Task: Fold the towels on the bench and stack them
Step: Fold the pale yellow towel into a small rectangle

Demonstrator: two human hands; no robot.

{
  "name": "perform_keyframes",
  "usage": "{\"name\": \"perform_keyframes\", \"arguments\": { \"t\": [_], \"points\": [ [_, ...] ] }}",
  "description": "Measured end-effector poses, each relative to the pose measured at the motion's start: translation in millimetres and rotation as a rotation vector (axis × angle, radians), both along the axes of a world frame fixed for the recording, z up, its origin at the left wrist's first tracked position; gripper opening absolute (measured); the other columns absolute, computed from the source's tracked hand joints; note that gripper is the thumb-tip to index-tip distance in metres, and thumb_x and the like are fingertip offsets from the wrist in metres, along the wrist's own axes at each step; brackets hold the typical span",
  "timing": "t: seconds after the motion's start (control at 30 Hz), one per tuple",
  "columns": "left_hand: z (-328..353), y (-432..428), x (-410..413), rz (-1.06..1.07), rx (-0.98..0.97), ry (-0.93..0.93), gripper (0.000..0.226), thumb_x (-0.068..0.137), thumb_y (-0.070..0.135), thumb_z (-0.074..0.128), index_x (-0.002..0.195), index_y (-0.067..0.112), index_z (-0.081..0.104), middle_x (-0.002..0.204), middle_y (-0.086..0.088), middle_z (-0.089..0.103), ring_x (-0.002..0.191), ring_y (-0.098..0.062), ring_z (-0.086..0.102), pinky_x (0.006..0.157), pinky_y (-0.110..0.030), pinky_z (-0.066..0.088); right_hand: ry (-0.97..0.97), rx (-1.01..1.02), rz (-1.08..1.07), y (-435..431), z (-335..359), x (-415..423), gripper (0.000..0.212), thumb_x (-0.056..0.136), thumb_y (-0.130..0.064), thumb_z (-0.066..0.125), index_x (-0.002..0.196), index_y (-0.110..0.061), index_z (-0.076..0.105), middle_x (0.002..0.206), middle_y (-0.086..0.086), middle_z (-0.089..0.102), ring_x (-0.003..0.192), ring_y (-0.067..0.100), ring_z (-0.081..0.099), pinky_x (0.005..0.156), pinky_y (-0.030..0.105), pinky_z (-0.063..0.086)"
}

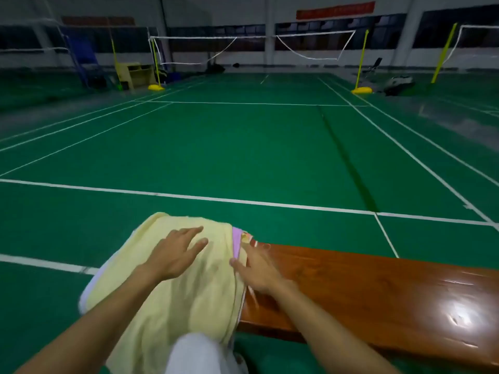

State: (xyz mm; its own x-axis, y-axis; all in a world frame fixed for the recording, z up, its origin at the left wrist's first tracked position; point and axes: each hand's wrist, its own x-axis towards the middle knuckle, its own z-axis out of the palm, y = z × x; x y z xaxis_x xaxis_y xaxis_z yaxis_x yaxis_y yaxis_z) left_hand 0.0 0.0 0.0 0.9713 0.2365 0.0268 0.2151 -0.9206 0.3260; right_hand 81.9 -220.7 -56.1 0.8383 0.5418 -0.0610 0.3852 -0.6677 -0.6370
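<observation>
You have two bare hands in view: your left hand [175,255] and your right hand [256,271]. Count one long glossy brown wooden bench [378,292]. At its end you can make out three cloths. There is one pale yellow terry towel [172,306] on top, one lilac towel [237,241] showing only as edges beneath it, and one red-and-white patterned cloth [249,240], mostly hidden. Beyond, you see four slim yellow net posts [361,58], two of them on yellow bases [361,90]. One sagging white-edged net [256,37] hangs between those two. There is also one red wall banner [334,10] and one pale wooden cabinet [136,72].
</observation>
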Motion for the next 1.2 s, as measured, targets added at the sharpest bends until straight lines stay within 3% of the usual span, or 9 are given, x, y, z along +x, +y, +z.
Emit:
{"name": "perform_keyframes", "arguments": {
  "t": [0.2, 0.3, 0.4, 0.57, 0.67, 0.77, 0.93, 1.07, 1.2],
  "points": [
    [-56.4, 54.2, -30.6, 0.070, 0.012, 0.016, 0.032, 0.111, 0.029, 0.033, 0.119, 0.020, 0.063, 0.126, -0.003, 0.064, 0.116, -0.028, 0.056, 0.093, -0.040, 0.045, 0.154, 0.169, -0.420, 45.5, -44.4, -27.9, 0.015, 0.084, -0.030, 0.067, 0.096, -0.024, 0.060, 0.096, -0.003, 0.065, 0.091, 0.022, 0.063, 0.082, 0.040, 0.056],
    [-64.9, 79.4, -42.4, 0.204, 0.191, -0.021, 0.031, 0.104, 0.013, 0.044, 0.133, 0.014, 0.057, 0.133, -0.006, 0.058, 0.116, -0.029, 0.052, 0.089, -0.043, 0.049, 0.161, 0.229, -0.528, 48.3, -49.1, -30.8, 0.007, 0.084, -0.025, 0.072, 0.084, -0.023, 0.066, 0.084, -0.006, 0.068, 0.082, 0.019, 0.065, 0.073, 0.033, 0.055],
    [-61.7, 89.8, -49.7, 0.469, 0.358, 0.023, 0.026, 0.093, 0.003, 0.053, 0.119, 0.004, 0.056, 0.119, -0.015, 0.059, 0.108, -0.034, 0.053, 0.080, -0.044, 0.046, 0.179, 0.371, -0.591, 44.7, -50.5, -31.3, 0.016, 0.089, -0.021, 0.075, 0.079, -0.019, 0.063, 0.077, -0.005, 0.067, 0.075, 0.017, 0.064, 0.070, 0.032, 0.056],
    [-60.6, 107.9, -55.3, 0.630, 0.288, 0.043, 0.012, 0.093, 0.007, 0.056, 0.093, 0.003, 0.067, 0.089, -0.014, 0.065, 0.086, -0.034, 0.058, 0.071, -0.043, 0.050, 0.225, 0.480, -0.667, 28.3, -42.6, -28.8, 0.016, 0.099, -0.020, 0.066, 0.085, -0.015, 0.058, 0.085, 0.001, 0.063, 0.079, 0.018, 0.061, 0.067, 0.030, 0.051],
    [-50.6, 99.6, -51.8, 0.599, 0.249, -0.091, 0.019, 0.092, 0.008, 0.060, 0.081, 0.006, 0.075, 0.077, -0.014, 0.063, 0.076, -0.035, 0.053, 0.060, -0.039, 0.045, 0.290, 0.513, -0.725, 16.9, -34.7, -24.3, 0.015, 0.101, -0.022, 0.061, 0.087, -0.018, 0.055, 0.089, 0.002, 0.063, 0.084, 0.020, 0.062, 0.080, 0.041, 0.060],
    [-38.0, 74.4, -41.9, 0.536, 0.098, -0.272, 0.017, 0.095, 0.011, 0.058, 0.085, 0.005, 0.069, 0.088, -0.018, 0.065, 0.082, -0.040, 0.057, 0.067, -0.044, 0.045, 0.341, 0.618, -0.819, -5.6, -29.0, -8.1, 0.014, 0.101, -0.017, 0.059, 0.088, -0.018, 0.052, 0.094, 0.006, 0.063, 0.086, 0.022, 0.061, 0.082, 0.047, 0.060],
    [-14.1, 0.3, 5.5, 0.414, -0.136, -0.300, 0.013, 0.107, 0.026, 0.043, 0.103, 0.015, 0.051, 0.090, -0.010, 0.061, 0.088, -0.036, 0.055, 0.075, -0.042, 0.042, 0.314, 0.728, -0.901, -93.6, -12.5, 43.1, 0.024, 0.098, -0.008, 0.058, 0.080, -0.017, 0.046, 0.085, 0.006, 0.054, 0.083, 0.022, 0.049, 0.066, 0.034, 0.041],
    [-16.2, -79.9, 59.1, 0.327, -0.345, -0.249, 0.016, 0.108, 0.026, 0.039, 0.099, 0.017, 0.048, 0.086, -0.009, 0.061, 0.086, -0.038, 0.060, 0.075, -0.044, 0.047, 0.348, 0.807, -0.947, -189.1, 0.2, 79.7, 0.005, 0.101, -0.009, 0.062, 0.098, -0.009, 0.057, 0.096, 0.009, 0.061, 0.084, 0.021, 0.058, 0.069, 0.032, 0.048],
    [-29.2, -155.2, 94.3, 0.304, -0.294, -0.253, 0.021, 0.109, 0.026, 0.035, 0.097, 0.014, 0.049, 0.085, -0.005, 0.058, 0.082, -0.034, 0.055, 0.066, -0.038, 0.038, 0.339, 0.910, -0.972, -269.8, -1.6, 97.4, 0.011, 0.096, -0.007, 0.070, 0.086, -0.011, 0.065, 0.081, 0.006, 0.071, 0.076, 0.019, 0.062, 0.063, 0.029, 0.053]
  ]
}}
